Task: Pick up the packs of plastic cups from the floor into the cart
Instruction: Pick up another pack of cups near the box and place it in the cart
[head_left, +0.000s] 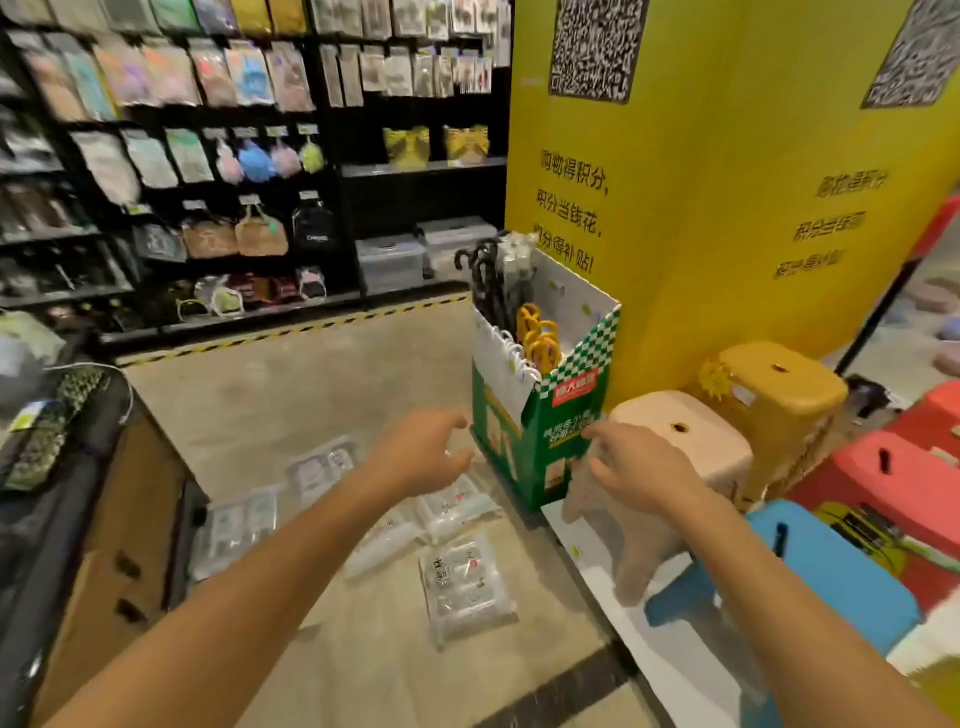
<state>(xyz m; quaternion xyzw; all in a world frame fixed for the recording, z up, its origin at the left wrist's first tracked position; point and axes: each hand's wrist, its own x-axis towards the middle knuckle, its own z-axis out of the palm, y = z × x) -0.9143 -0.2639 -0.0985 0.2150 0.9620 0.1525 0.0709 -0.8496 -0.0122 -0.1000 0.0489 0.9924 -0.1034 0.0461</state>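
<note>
Several clear packs of plastic cups lie on the concrete floor: one near pack (465, 587), one under my left hand (457, 506), one long pack (382, 540), and two to the left (239, 525) (322, 465). My left hand (423, 452) hovers above the packs with fingers spread and relaxed, holding nothing. My right hand (636, 465) reaches forward at the same height, fingers loosely bent, empty, in front of a green box. The cart (57, 467) is at the left edge, dark-framed, with a cardboard box in it.
A green checkered cardboard box (545, 415) with umbrellas stands just behind the packs. Plastic stools are stacked at right: beige (675, 457), yellow (779, 395), blue (831, 566), red (893, 467). A yellow pillar (727, 208) rises behind them. Black shelves (208, 182) line the back.
</note>
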